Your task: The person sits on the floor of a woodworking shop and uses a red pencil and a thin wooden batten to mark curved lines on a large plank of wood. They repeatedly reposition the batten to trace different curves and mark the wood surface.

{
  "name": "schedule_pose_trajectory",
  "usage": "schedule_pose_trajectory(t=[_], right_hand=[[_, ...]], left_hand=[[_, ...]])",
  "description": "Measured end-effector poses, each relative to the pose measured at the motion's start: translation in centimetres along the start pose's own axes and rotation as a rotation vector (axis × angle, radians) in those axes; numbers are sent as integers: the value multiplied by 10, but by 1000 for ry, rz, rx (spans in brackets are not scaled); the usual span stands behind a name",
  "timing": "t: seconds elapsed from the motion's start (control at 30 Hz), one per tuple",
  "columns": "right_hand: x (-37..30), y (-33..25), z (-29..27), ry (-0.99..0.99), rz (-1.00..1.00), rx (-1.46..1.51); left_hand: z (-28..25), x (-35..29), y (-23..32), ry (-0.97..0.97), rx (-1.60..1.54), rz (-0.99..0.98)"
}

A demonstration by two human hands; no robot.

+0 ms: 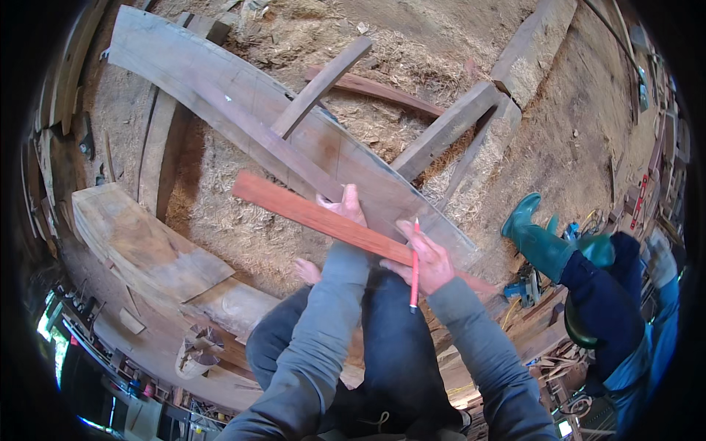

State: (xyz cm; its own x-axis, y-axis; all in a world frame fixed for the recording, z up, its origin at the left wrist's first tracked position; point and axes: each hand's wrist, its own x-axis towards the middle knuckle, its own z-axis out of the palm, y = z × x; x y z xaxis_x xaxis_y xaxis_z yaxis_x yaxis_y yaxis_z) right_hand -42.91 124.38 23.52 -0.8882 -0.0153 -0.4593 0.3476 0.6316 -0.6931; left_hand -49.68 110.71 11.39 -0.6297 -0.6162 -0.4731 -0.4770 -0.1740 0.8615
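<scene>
A reddish wooden strip crosses in front of me, over my left hand and wrist. My right hand is closed on its near right end, with a red pencil also held between the fingers. Beyond the strip, my left hand shows its thumb and fingertips closed about the end of a thin brown wooden strip; the red strip hides the rest of the hand. That brown strip slants over a long, wide grey-brown plank, which has lines marked across it.
A short batten lies across the plank. Heavy timbers rest beyond it among wood shavings. At left is a thick curved timber. Another person in green boots is at right, near a blue power tool.
</scene>
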Motion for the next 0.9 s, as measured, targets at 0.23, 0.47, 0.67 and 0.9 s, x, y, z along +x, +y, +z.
schedule_pose_trajectory(t=[0.23, 0.47, 0.67, 0.9], right_hand=[[42, 115, 46, -25, -114, -263], [67, 166, 68, 111, -165, -229], [86, 172, 64, 112, -274, -224], [88, 170, 64, 133, -227, -233]], left_hand=[[1, 7, -44, -229, 274, -179], [-125, 70, -25, -609, 674, 40], [-213, 166, -28, -181, 464, 171], [-196, 239, -16, -248, 341, 430]])
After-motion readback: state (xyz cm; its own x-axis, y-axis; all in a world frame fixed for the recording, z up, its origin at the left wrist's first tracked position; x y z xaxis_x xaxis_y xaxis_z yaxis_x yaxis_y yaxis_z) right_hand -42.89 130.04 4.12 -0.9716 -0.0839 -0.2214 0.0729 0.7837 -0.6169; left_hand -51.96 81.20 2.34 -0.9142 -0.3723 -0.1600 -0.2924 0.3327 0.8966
